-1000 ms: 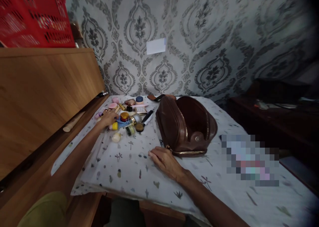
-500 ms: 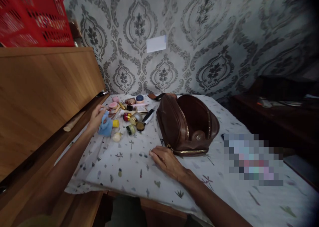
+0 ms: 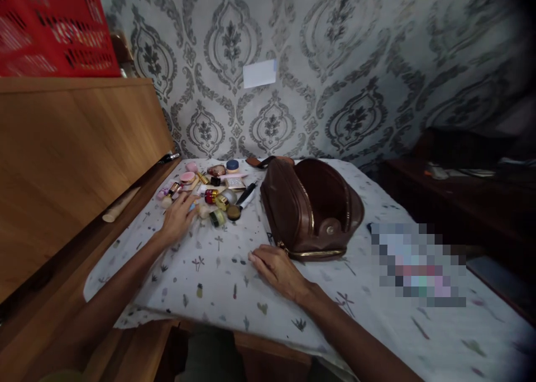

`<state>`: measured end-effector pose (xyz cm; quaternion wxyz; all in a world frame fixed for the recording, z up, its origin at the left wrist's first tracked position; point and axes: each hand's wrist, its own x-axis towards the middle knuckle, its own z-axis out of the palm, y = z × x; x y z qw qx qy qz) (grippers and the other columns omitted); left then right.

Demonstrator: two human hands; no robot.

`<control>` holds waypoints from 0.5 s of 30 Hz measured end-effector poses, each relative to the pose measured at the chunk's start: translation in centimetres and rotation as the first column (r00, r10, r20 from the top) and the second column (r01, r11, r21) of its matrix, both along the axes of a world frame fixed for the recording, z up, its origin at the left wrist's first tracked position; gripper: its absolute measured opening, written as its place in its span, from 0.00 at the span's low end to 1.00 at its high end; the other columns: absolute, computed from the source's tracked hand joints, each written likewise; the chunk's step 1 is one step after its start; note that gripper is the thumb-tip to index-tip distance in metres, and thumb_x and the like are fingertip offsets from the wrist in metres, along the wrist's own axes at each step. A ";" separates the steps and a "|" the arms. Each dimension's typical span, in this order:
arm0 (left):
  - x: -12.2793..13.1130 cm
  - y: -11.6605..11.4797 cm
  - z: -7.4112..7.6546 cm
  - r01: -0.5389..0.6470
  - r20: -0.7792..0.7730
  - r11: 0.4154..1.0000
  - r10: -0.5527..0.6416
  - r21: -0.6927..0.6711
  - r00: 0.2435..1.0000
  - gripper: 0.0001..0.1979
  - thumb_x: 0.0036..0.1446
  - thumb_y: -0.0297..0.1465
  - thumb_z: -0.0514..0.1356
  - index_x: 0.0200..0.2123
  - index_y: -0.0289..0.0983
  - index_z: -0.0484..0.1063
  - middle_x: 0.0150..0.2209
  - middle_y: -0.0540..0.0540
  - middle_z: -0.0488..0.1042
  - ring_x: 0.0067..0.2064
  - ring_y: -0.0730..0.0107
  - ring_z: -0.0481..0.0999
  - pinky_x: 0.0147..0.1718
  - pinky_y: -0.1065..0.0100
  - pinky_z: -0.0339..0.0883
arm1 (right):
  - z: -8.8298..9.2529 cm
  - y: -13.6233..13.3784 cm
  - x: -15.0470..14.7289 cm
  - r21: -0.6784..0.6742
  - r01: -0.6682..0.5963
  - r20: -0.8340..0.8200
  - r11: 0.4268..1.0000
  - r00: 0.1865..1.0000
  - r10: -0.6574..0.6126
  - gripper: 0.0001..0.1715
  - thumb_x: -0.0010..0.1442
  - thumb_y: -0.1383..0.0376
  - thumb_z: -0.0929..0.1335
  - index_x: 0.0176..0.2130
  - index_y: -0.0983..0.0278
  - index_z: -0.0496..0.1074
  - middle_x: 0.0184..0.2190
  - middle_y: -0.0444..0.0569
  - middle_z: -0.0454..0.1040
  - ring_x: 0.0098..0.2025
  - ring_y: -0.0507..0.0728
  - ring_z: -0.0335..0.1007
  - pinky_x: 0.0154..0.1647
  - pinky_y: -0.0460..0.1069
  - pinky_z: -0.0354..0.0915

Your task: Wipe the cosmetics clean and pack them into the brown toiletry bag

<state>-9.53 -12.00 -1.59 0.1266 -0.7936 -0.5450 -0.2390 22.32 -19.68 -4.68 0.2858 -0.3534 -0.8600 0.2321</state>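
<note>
My left hand (image 3: pixel 178 219) lies on the printed white cloth (image 3: pixel 218 281), fingers stretched flat at the near edge of a pile of small cosmetics (image 3: pixel 218 193): jars, tubes and compacts. A bit of a blue item (image 3: pixel 191 206) shows at its fingertips. Farther right, my right hand (image 3: pixel 278 267) rests palm down on the cloth with fingers apart, holding nothing. It lies just in front of an open brown leather bag (image 3: pixel 312 209), close to the bag's zip end. The bag's mouth faces me.
A tall wooden panel (image 3: pixel 75 158) runs along the left, with a red crate (image 3: pixel 54 30) on top. Patterned wallpaper with a white paper slip (image 3: pixel 259 73) is behind. A dark low table (image 3: pixel 452 192) stands at the right. A blurred-out patch (image 3: pixel 419 264) lies on the cloth.
My left hand lifted a blue item out of the pile, then came back down and now lies flat by the pile. The right hand and the bag have stayed put.
</note>
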 end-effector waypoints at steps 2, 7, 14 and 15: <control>1.1 -0.5 -0.2 0.114 -0.092 0.991 -0.120 -0.065 0.988 0.19 0.68 0.39 0.49 0.57 0.42 0.69 0.50 0.41 0.69 0.51 0.59 0.71 0.48 0.60 0.70 | -0.1 0.1 0.0 0.010 0.002 0.002 1.000 1.000 -0.002 0.31 0.73 0.52 0.51 0.25 0.62 0.62 0.24 0.46 0.64 0.28 0.53 0.62 0.34 0.48 0.59; 3.7 -0.8 -0.3 0.110 -0.313 0.970 -0.176 -0.217 0.933 0.19 0.68 0.39 0.51 0.58 0.48 0.69 0.54 0.39 0.66 0.55 0.51 0.66 0.40 0.60 0.72 | -0.5 0.1 0.1 0.015 0.002 0.000 1.000 1.000 -0.002 0.30 0.73 0.53 0.52 0.26 0.62 0.63 0.24 0.46 0.65 0.28 0.53 0.63 0.34 0.48 0.58; 5.8 1.8 1.2 -0.062 -0.220 0.995 0.043 -0.079 0.975 0.15 0.67 0.36 0.52 0.51 0.38 0.72 0.53 0.36 0.66 0.57 0.49 0.64 0.45 0.56 0.71 | -0.6 0.2 0.0 0.045 0.005 0.020 0.999 1.000 -0.006 0.32 0.73 0.52 0.51 0.25 0.63 0.64 0.24 0.47 0.66 0.28 0.53 0.63 0.34 0.48 0.58; 6.4 2.1 1.2 -0.035 -0.231 0.993 0.008 -0.111 0.973 0.15 0.66 0.36 0.53 0.51 0.38 0.72 0.53 0.36 0.66 0.57 0.49 0.64 0.45 0.56 0.71 | -0.6 0.1 0.0 0.049 0.008 0.025 0.999 1.000 -0.009 0.32 0.73 0.52 0.51 0.25 0.63 0.64 0.24 0.47 0.66 0.28 0.53 0.63 0.34 0.49 0.58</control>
